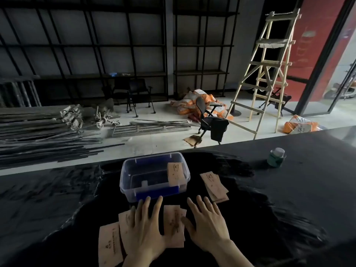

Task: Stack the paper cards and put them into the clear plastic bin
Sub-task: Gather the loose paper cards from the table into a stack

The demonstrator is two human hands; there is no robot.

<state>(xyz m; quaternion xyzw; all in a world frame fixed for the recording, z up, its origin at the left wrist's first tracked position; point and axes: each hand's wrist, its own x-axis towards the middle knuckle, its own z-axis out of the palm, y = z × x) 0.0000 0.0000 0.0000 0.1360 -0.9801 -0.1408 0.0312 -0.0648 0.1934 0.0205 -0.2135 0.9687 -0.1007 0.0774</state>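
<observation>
Your left hand point(143, 226) and right hand point(207, 228) lie open, flat on the cards point(173, 226) — long axes toward the bin point(125, 182), just above at frame centre.

Dim, soft footage; daylight from the right; wide-angle bending at edges

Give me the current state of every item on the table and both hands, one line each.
Clear plastic bin: lidless, upright, holding cards.
Cards in bin: leaning at the right end.
Cards right of bin: loose fanned pile on the table.
Cards under hands: spread flat, unstacked.
Left hand: flat, fingers spread, pressing cards.
Right hand: flat, open, thumb on cards.
Green jar: upright, capped.
</observation>
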